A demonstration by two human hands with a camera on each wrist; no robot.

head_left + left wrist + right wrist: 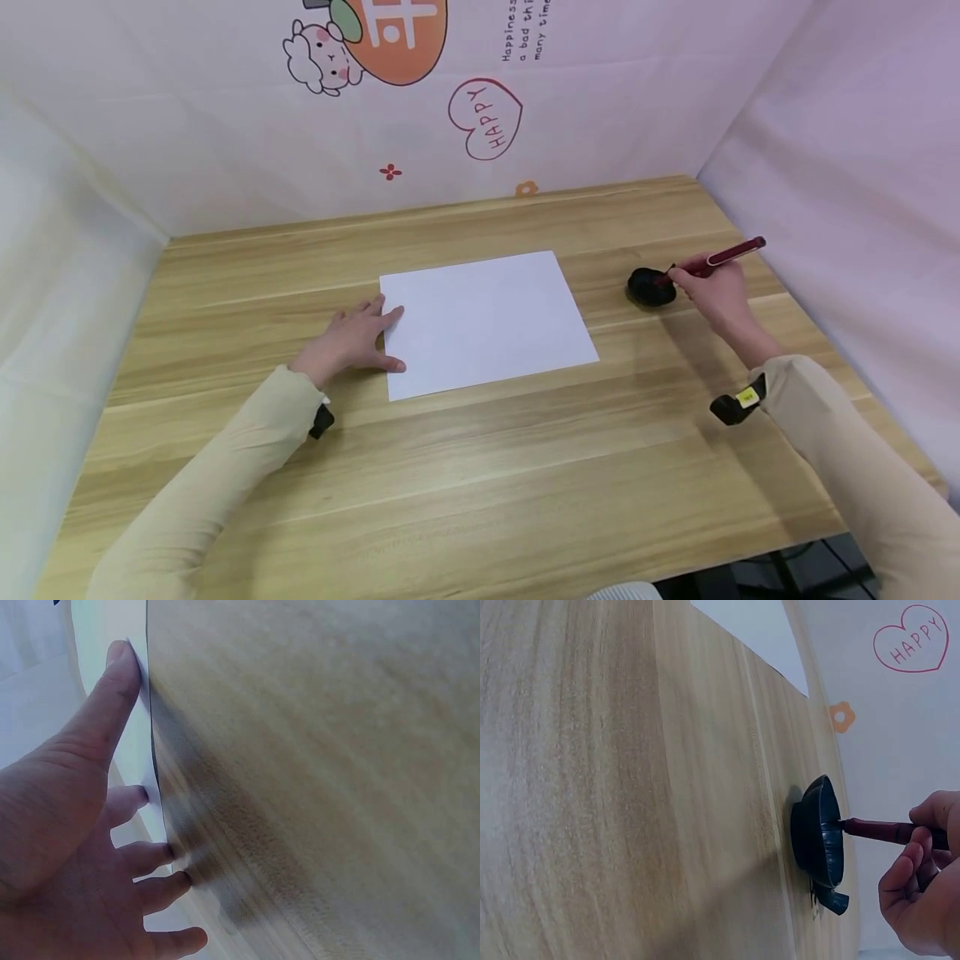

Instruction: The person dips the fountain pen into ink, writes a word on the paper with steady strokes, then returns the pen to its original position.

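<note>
A white sheet of paper (487,321) lies flat on the wooden table. My left hand (356,340) rests on its left edge with spread, fairly straight fingers; in the left wrist view the thumb (120,682) presses near the paper's border. On the right, my right hand (716,292) pinches a dark red brush pen (738,249) near its lower end. The pen slants with its upper end to the right. Its dark tip reaches into a small black ink dish (645,288), which the right wrist view shows as a shallow bowl (806,832) with a short spout.
The wooden table (480,483) runs back to a white printed curtain (600,100), and more white cloth hangs at both sides. Black wrist cameras (738,403) sit below both cuffs. Past the table's front right edge is a dark frame with cables (795,571).
</note>
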